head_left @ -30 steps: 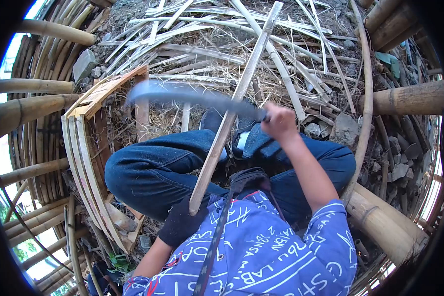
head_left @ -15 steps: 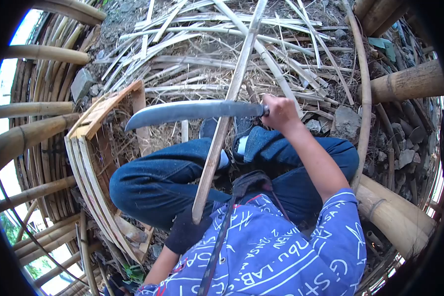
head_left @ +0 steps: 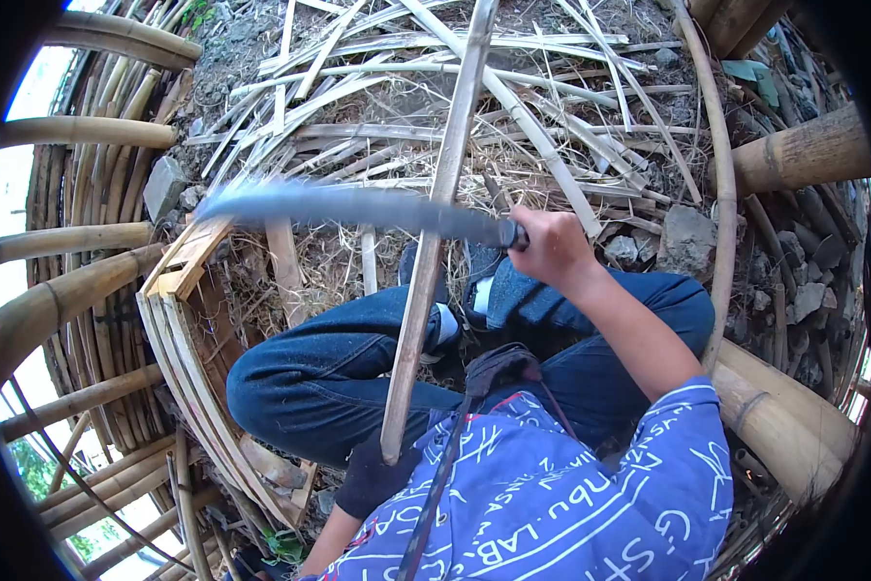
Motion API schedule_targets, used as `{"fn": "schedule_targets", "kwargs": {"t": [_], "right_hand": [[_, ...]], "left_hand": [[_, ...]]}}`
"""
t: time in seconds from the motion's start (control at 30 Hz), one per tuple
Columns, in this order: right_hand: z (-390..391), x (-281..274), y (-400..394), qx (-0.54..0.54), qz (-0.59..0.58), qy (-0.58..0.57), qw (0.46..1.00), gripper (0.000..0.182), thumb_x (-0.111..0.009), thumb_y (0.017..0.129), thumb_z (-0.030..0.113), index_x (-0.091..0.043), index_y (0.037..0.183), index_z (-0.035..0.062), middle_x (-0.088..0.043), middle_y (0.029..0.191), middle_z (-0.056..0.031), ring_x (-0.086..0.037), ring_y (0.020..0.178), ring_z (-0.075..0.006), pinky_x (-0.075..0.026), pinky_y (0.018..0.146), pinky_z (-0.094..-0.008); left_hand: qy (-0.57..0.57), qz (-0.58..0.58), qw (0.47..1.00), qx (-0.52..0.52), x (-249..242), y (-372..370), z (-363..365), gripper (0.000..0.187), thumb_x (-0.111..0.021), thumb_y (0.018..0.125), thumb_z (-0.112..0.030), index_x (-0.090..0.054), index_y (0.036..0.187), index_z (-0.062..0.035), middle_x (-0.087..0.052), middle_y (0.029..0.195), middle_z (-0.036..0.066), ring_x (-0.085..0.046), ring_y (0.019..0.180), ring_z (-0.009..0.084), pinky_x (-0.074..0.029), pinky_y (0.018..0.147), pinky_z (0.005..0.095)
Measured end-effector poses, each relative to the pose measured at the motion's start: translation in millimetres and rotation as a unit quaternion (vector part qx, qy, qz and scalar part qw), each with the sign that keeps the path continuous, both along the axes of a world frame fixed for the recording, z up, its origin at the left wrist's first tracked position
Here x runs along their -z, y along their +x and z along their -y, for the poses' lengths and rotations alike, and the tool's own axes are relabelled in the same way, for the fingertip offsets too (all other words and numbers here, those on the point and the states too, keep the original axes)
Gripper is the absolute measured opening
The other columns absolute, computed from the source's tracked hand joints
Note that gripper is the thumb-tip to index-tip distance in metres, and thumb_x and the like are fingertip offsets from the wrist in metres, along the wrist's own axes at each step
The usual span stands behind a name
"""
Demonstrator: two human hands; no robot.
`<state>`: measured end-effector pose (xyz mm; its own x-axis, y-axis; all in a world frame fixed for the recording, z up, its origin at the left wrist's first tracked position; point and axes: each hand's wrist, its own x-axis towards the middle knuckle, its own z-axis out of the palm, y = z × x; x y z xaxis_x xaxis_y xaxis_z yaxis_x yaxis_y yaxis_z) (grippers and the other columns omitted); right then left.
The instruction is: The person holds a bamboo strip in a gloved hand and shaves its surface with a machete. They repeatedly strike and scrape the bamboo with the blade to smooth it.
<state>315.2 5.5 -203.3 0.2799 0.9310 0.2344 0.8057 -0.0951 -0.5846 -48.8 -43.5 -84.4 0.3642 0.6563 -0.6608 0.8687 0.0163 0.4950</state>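
My right hand [head_left: 554, 248] is closed around the handle of a machete [head_left: 348, 207]. Its long curved blade, smeared by motion toward the tip, points left and crosses a bamboo strip [head_left: 442, 194]. Whether the edge touches the strip cannot be made out. That strip runs from the top of the view down between my bent legs to my lap. At its near end, my left hand [head_left: 370, 479] in a black glove grips it against my shirt; the fingers are partly hidden.
Split bamboo strips [head_left: 358, 131] and shavings litter the ground ahead. A wooden crate-like frame [head_left: 179, 281] stands at my left, near stacked bamboo poles [head_left: 87, 131]. Rocks [head_left: 687, 242] and a thick bamboo pole [head_left: 784, 416] lie to my right.
The machete's tip has swung up and further left, and the blade is now blurred. My left hand still holds the strip's near end. The whole view has shifted slightly.
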Motion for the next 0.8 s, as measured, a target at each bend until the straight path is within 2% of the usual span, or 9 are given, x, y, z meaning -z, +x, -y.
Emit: {"fn": "schedule_targets", "kwargs": {"t": [0.1, 0.23, 0.33, 0.4, 0.47, 0.6, 0.67, 0.73, 0.8], "right_hand": [[-5, 2, 17, -0.037, 0.045, 0.019, 0.998, 0.018, -0.064, 0.059, 0.004, -0.052, 0.072, 0.006, -0.062, 0.064, -0.0138, -0.063, 0.06, -0.0329, -0.049, 0.052, -0.0392], [-15, 9, 33, 0.031, 0.078, 0.011, 0.996, 0.015, -0.064, 0.062, 0.005, -0.052, 0.072, 0.0053, -0.061, 0.062, -0.0136, -0.063, 0.06, -0.0334, -0.05, 0.053, -0.0397], [-2, -13, 11, -0.026, -0.013, 0.022, 0.999, 0.015, -0.064, 0.065, 0.008, -0.051, 0.072, 0.0058, -0.059, 0.059, -0.0142, -0.062, 0.057, -0.0333, -0.05, 0.051, -0.0397], [4, -26, -3, -0.095, 0.006, 0.012, 0.995, 0.015, -0.064, 0.065, 0.008, -0.05, 0.071, 0.0067, -0.058, 0.058, -0.0134, -0.062, 0.056, -0.0318, -0.049, 0.05, -0.0399], [-2, -13, 9, -0.079, 0.038, -0.016, 0.996, 0.016, -0.065, 0.065, 0.01, -0.052, 0.074, 0.0077, -0.06, 0.059, -0.0123, -0.064, 0.057, -0.0304, -0.05, 0.051, -0.0397], [-15, 7, 29, -0.039, 0.103, -0.047, 0.993, 0.019, -0.068, 0.066, 0.015, -0.054, 0.078, 0.0084, -0.062, 0.061, -0.0116, -0.065, 0.059, -0.029, -0.052, 0.053, -0.04], [-12, 4, 17, -0.042, 0.074, -0.073, 0.994, 0.019, -0.067, 0.066, 0.014, -0.054, 0.078, 0.0083, -0.062, 0.061, -0.0121, -0.065, 0.059, -0.0297, -0.052, 0.054, -0.0406], [-6, -5, -2, -0.047, 0.041, -0.104, 0.993, 0.019, -0.067, 0.066, 0.014, -0.053, 0.079, 0.0083, -0.062, 0.062, -0.0126, -0.065, 0.059, -0.0303, -0.052, 0.054, -0.0412], [2, -21, -18, -0.096, 0.005, 0.005, 0.995, 0.016, -0.064, 0.062, 0.007, -0.05, 0.071, 0.0068, -0.06, 0.06, -0.0108, -0.063, 0.055, -0.028, -0.049, 0.049, -0.0398]], "left_hand": [[-0.004, 0.008, 1.0, -0.009, -4, 0, 1, 0.024, -0.074, 0.073, -0.018, -0.058, 0.084, -0.0045, -0.062, 0.07, 0.015, -0.064, 0.065, 0.03, -0.049, 0.059, 0.0385], [0.034, 0.015, 0.999, -0.01, -1, -2, 4, 0.024, -0.074, 0.072, -0.018, -0.058, 0.082, -0.0043, -0.062, 0.07, 0.015, -0.064, 0.065, 0.0324, -0.049, 0.058, 0.0392], [0.04, 0.017, 0.999, -0.019, 6, -12, 9, 0.024, -0.075, 0.071, -0.019, -0.059, 0.081, -0.0041, -0.062, 0.069, 0.016, -0.064, 0.066, 0.0341, -0.049, 0.057, 0.0401], [0.047, -0.002, 0.999, -0.015, 7, -14, 11, 0.025, -0.075, 0.071, -0.022, -0.059, 0.081, -0.0043, -0.062, 0.069, 0.016, -0.065, 0.066, 0.0345, -0.05, 0.058, 0.0409], [0.031, -0.05, 0.998, -0.004, 5, -16, 11, 0.029, -0.075, 0.072, -0.025, -0.059, 0.083, -0.0029, -0.063, 0.071, 0.018, -0.065, 0.068, 0.0344, -0.05, 0.059, 0.0416], [0.051, -0.028, 0.998, -0.009, -2, -4, 6, 0.032, -0.075, 0.073, -0.027, -0.059, 0.084, -0.001, -0.063, 0.072, 0.02, -0.066, 0.068, 0.0347, -0.051, 0.06, 0.0419], [0.068, -0.034, 0.997, -0.01, 11, -16, 11, 0.028, -0.076, 0.07, -0.019, -0.059, 0.086, -0.003, -0.061, 0.065, 0.012, -0.064, 0.06, 0.0233, -0.049, 0.057, 0.0361], [0.078, -0.029, 0.996, -0.02, 8, -11, 11, 0.029, -0.075, 0.071, -0.02, -0.059, 0.087, -0.0027, -0.061, 0.067, 0.013, -0.065, 0.062, 0.0249, -0.049, 0.059, 0.0366], [0.061, -0.017, 0.998, -0.027, 3, -9, 9, 0.028, -0.075, 0.071, -0.02, -0.059, 0.086, -0.0025, -0.062, 0.068, 0.014, -0.065, 0.063, 0.027, -0.05, 0.06, 0.0372]]}}
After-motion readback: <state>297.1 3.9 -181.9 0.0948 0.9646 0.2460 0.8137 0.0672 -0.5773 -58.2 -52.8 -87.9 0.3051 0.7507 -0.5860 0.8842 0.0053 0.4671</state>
